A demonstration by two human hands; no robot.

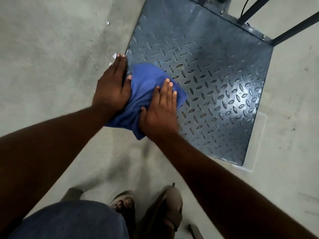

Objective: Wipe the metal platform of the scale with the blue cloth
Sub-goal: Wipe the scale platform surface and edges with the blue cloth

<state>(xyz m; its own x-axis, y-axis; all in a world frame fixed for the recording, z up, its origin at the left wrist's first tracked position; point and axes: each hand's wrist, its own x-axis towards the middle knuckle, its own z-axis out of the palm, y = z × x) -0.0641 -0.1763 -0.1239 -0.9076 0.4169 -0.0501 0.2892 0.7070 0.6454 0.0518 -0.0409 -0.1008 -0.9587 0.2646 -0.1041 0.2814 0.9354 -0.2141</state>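
Observation:
The scale's metal platform is a dark tread plate with raised oval ridges, lying low on the floor. A blue cloth is bunched on its near-left corner and hangs over the edge. My right hand presses flat on the cloth with straight fingers. My left hand lies flat along the platform's left edge, its fingers stretched forward and its palm side resting on the cloth's left part.
Grey concrete floor surrounds the scale, with small white scraps by the left edge. Dark metal bars of the scale's post rise at the far right corner. My sandalled feet stand just before the platform.

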